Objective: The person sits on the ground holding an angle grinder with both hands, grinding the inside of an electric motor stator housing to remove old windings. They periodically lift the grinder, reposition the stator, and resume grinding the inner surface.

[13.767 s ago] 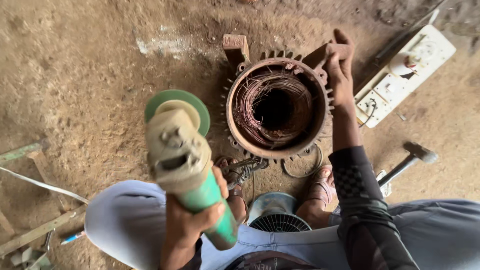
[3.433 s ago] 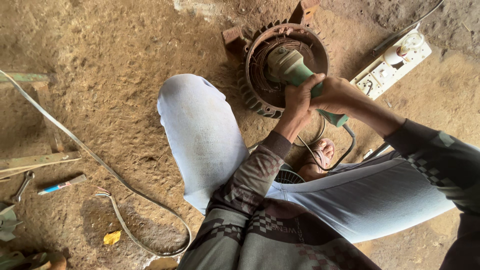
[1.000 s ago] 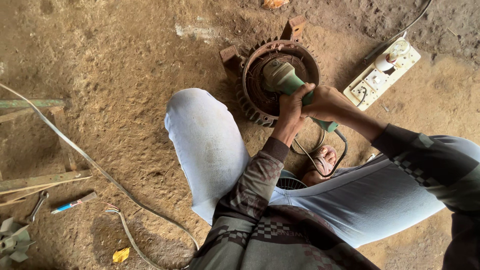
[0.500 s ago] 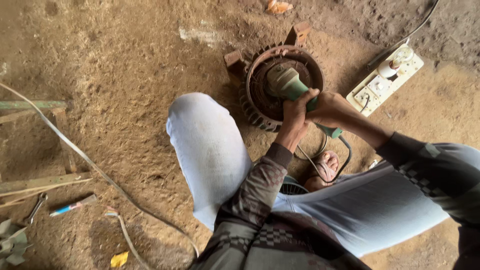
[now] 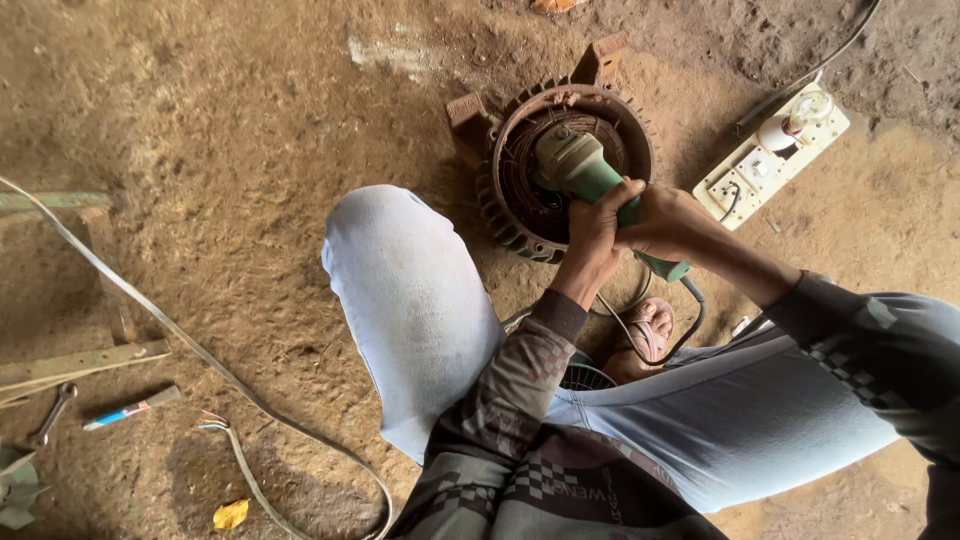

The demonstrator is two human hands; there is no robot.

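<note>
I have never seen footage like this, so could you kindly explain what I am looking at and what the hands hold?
The single view comes from a camera on the person's head, looking down at their knees and a dirt floor. Both bare hands, left hand and right hand, grip a green grinder, its head lowered inside a round motor shell lined with copper windings. Right of it lies a white power strip. At the left lie a flat cable, a wrench and a pen.
</note>
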